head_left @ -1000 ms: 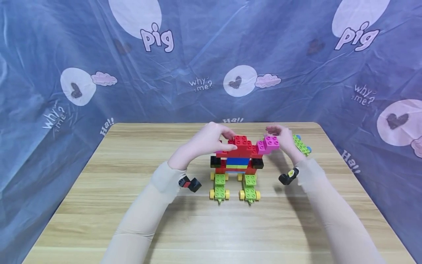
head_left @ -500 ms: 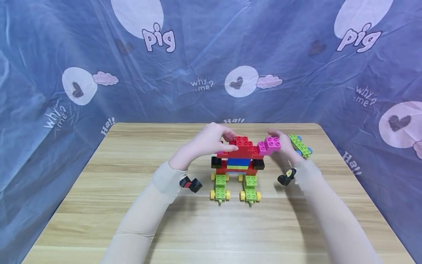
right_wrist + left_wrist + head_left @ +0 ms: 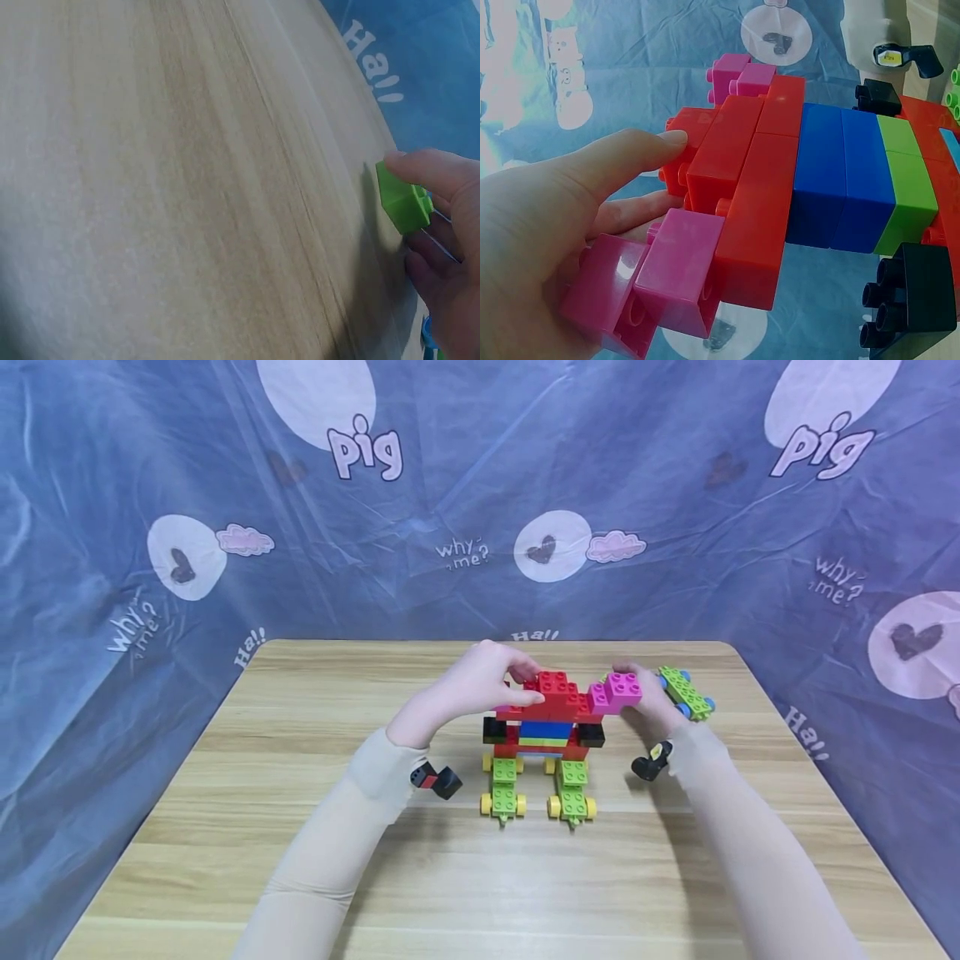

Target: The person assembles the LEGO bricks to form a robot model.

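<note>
A figure of toy building bricks stands mid-table, with stepped red bricks (image 3: 555,697) on top and a blue, lime and red body below. My left hand (image 3: 480,681) pinches its red top, thumb (image 3: 649,150) on the near side and fingers behind. Pink bricks (image 3: 618,691) jut out at the right, and black bricks (image 3: 590,735) stick out at both sides. Lime wheeled bases (image 3: 573,789) with yellow wheels carry the figure. Behind the pink bricks, my right hand (image 3: 651,697) pinches a small green brick (image 3: 403,201) just over the table.
A lime wheeled base (image 3: 686,693) with blue wheels lies right beside the right wrist. The wooden table (image 3: 300,760) ends at a blue printed cloth (image 3: 420,493) behind and on both sides. Each wrist wears a small black camera (image 3: 651,762).
My right hand has come lower behind the pink bricks, and its forearm has shifted left, showing more of the blue-wheeled base. My left hand keeps its grip on the red top.
</note>
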The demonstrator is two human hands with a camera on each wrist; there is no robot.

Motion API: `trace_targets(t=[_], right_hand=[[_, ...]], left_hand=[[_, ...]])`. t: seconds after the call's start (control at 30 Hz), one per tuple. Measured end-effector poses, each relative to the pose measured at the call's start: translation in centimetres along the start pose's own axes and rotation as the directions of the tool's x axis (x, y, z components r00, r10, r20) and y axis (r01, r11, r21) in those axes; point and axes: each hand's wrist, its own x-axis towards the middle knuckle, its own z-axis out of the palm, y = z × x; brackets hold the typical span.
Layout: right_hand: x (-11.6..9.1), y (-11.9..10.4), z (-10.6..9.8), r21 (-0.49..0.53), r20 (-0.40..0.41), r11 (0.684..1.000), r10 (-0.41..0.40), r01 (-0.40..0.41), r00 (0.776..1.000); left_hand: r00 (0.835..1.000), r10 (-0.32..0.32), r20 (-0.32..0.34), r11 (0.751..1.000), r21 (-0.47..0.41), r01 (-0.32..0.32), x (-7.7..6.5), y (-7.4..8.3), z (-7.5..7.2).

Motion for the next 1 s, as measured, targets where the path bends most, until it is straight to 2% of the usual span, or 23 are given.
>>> trace_targets(t=[0.03,0.07,0.13,0.17,0.23,0.27,0.3,0.33,0.5,0.53,0.63,0.73,0.8,0.87,0.9,0.97,1.0], right_hand=[[-0.09,-0.08,-0.05,0.009,0.013,1.0,-0.005,0.004,1.0],[-0.18,-0.2,-0.13,-0.056,0.022,0.998,-0.022,0.023,1.0],[-0.36,-0.4,-0.32,-0.214,0.033,0.976,-0.043,0.049,0.999],[-0.42,-0.5,-0.41,-0.32,0.035,0.945,-0.06,0.068,0.998],[-0.46,-0.62,-0.6,-0.464,0.038,0.882,-0.076,0.085,0.996],[-0.46,-0.66,-0.7,-0.544,0.041,0.833,-0.094,0.101,0.995],[-0.43,-0.63,-0.68,-0.501,0.033,0.862,-0.073,0.08,0.997],[-0.4,-0.64,-0.66,-0.484,0.031,0.872,-0.067,0.074,0.997],[-0.09,-0.59,-0.76,-0.463,0.031,0.883,-0.063,0.07,0.998],[-0.02,-0.6,-0.86,-0.512,0.037,0.855,-0.074,0.082,0.997],[0.19,-0.51,-1.01,-0.568,0.039,0.819,-0.071,0.081,0.997],[0.25,-0.46,-1.01,-0.587,0.025,0.807,-0.063,0.066,0.998],[0.26,-0.47,-0.93,-0.565,0.009,0.824,-0.051,0.047,0.999],[0.27,-0.5,-0.79,-0.502,-0.013,0.865,-0.019,0.01,1.0],[0.29,-0.55,-0.72,-0.483,-0.023,0.876,-0.004,-0.007,1.0],[0.32,-0.75,-0.59,-0.472,-0.055,0.881,0.011,-0.035,0.998],[0.33,-0.94,-0.56,-0.485,-0.055,0.874,0.01,-0.036,0.998]], left_hand=[[1.0,0.0,-0.001,1.0,0.001,0.0,-0.01,0.0,0.0],[1.0,0.0,-0.002,1.0,0.001,0.0,-0.02,0.0,-0.01],[1.0,0.001,-0.001,1.0,0.002,-0.001,-0.02,-0.01,-0.01],[1.0,0.001,0.0,1.0,0.001,-0.001,-0.03,0.0,-0.02],[1.0,0.001,0.002,1.0,0.0,-0.001,-0.01,0.01,-0.02],[1.0,0.001,0.003,1.0,-0.002,-0.001,-0.01,0.03,-0.04],[1.0,0.0,0.005,1.0,-0.006,0.0,-0.01,0.04,-0.05],[1.0,-0.001,0.006,1.0,-0.008,0.001,-0.02,0.07,-0.06],[1.0,-0.008,0.006,1.0,-0.014,0.008,-0.1,0.06,-0.08],[1.0,-0.007,0.004,1.0,-0.013,0.007,-0.11,0.06,-0.07],[1.0,-0.004,0.001,1.0,-0.013,0.004,-0.1,0.02,-0.04],[1.0,-0.003,0.0,1.0,-0.013,0.003,-0.07,0.02,-0.03],[1.0,-0.003,-0.002,1.0,-0.012,0.003,-0.07,0.02,-0.03],[1.0,-0.002,-0.003,1.0,-0.01,0.002,-0.09,0.01,-0.02],[1.0,-0.001,-0.004,1.0,-0.008,0.001,-0.1,0.01,-0.01],[1.0,0.0,-0.005,1.0,-0.005,0.0,-0.11,0.02,-0.01],[1.0,0.0,-0.004,1.0,-0.005,0.0,-0.1,0.03,-0.01]])
